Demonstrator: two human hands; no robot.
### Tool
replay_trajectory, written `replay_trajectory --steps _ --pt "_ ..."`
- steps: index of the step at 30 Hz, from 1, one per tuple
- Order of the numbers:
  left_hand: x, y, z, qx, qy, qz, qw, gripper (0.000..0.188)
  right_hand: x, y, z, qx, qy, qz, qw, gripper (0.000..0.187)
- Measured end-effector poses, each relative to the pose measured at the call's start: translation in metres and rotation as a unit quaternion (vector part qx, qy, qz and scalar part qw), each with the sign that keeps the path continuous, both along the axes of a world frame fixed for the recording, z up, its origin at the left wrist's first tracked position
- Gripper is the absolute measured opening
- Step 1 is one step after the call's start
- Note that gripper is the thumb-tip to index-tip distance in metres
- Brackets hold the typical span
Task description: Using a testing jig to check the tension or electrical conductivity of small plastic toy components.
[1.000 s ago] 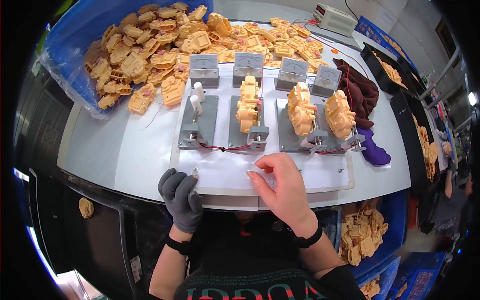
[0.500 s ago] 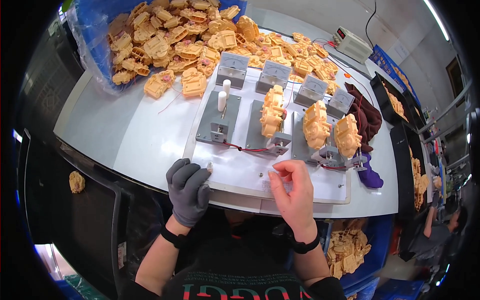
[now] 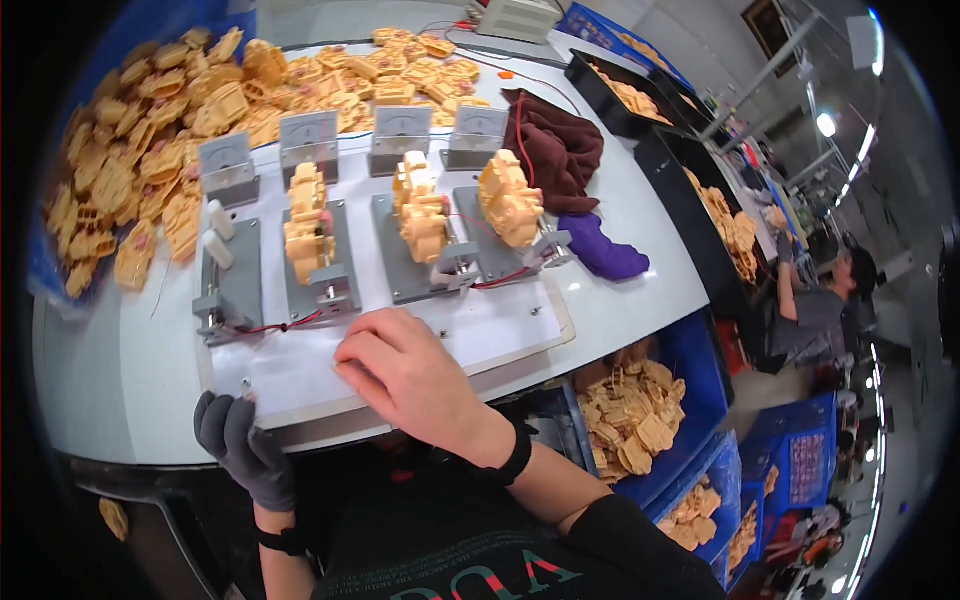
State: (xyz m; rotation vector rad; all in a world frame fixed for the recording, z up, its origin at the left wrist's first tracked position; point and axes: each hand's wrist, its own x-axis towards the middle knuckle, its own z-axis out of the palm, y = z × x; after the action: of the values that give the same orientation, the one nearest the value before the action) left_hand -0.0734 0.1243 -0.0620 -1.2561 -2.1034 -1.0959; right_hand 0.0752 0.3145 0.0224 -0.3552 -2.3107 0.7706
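Observation:
My right hand point(image 3: 405, 375), bare, rests palm down on the white board point(image 3: 300, 375) at the table's near edge, fingers curled, with nothing visible in it. My left hand point(image 3: 238, 445), in a grey glove, grips the board's front left edge. On the board stand several grey metal fixtures point(image 3: 232, 285); three carry stacks of yellow plastic parts point(image 3: 308, 225), the leftmost holds two white pegs point(image 3: 218, 235). Grey meter boxes point(image 3: 310, 135) stand behind them.
A big heap of yellow plastic parts point(image 3: 160, 120) covers the table's far left. A dark red cloth point(image 3: 555, 145) and a purple glove point(image 3: 605, 255) lie to the right. Black trays point(image 3: 700, 200) and blue bins point(image 3: 640, 420) hold more parts. Another person point(image 3: 815, 300) sits far right.
The view has swung right. My right hand moved from pinching at the board's front edge to lying flat on it. My left hand stayed at the board's left corner.

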Motion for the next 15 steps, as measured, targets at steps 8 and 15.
replay_trajectory --steps 8,15 --pt "0.0032 0.0084 -0.0014 0.007 0.001 -0.006 1.000 0.035 0.0053 0.0011 -0.0019 0.012 0.002 -0.013 1.000 0.012" --pt "0.0029 0.0048 -0.0007 -0.005 0.005 0.000 1.000 0.035 0.0039 0.0001 -0.0004 0.007 -0.005 -0.010 1.000 0.012"
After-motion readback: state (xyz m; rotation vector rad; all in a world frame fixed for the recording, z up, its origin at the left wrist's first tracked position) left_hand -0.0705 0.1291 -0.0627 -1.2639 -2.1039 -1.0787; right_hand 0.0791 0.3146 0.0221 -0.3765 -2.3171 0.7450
